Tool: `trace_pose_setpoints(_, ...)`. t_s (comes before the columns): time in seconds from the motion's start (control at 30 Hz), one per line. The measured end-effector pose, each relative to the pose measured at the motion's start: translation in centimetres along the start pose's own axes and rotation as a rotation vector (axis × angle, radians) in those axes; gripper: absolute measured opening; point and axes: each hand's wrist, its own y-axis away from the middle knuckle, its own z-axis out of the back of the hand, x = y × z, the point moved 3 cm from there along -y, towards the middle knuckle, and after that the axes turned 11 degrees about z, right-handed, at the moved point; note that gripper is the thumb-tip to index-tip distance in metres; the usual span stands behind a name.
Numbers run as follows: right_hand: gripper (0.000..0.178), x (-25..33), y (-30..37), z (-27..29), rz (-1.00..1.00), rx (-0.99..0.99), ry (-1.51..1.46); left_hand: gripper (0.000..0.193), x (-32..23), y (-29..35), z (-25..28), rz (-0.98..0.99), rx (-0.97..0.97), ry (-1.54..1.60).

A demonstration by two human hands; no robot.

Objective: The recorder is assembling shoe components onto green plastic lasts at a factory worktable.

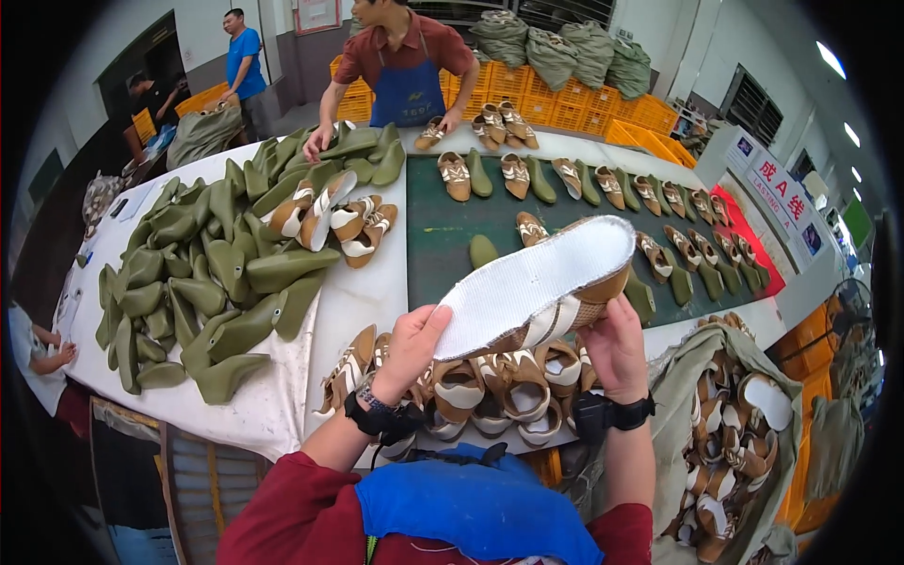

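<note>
A brown and white shoe upper (pixel 541 282) is held up between my hands, its white woven bottom turned toward me. My left hand (pixel 412 347) closes on one end, the thumb lying on the white bottom. At the other end my right hand (pixel 614 348) grips the upper from beneath and the side. Behind and below it, several brown and white shoe uppers (pixel 458 386) stand along the table's near edge, openings facing up. Beyond it lies the dark green mat (pixel 438 231), with a lone green shoe last (pixel 482 250) partly hidden by the held upper.
A large heap of green shoe lasts (pixel 221 273) covers the table's left. Rows of uppers and lasts (pixel 541 179) run along the mat. A sack of uppers (pixel 744 424) stands at right. A co-worker in a blue apron (pixel 407 89) handles pieces across the table.
</note>
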Motion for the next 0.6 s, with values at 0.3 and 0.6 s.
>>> trace_pose_setpoints(0.3,0.046,-1.7,1.6,1.3,-0.212,-0.150,-0.294,0.030,-2.3,-0.6,3.0,-0.152,-0.162,-0.284)
trace_pose_setpoints(0.6,0.014,-3.3,1.7,-4.3,0.100,0.150,0.255,0.082,3.2,0.5,3.0,0.406,-0.064,0.139)
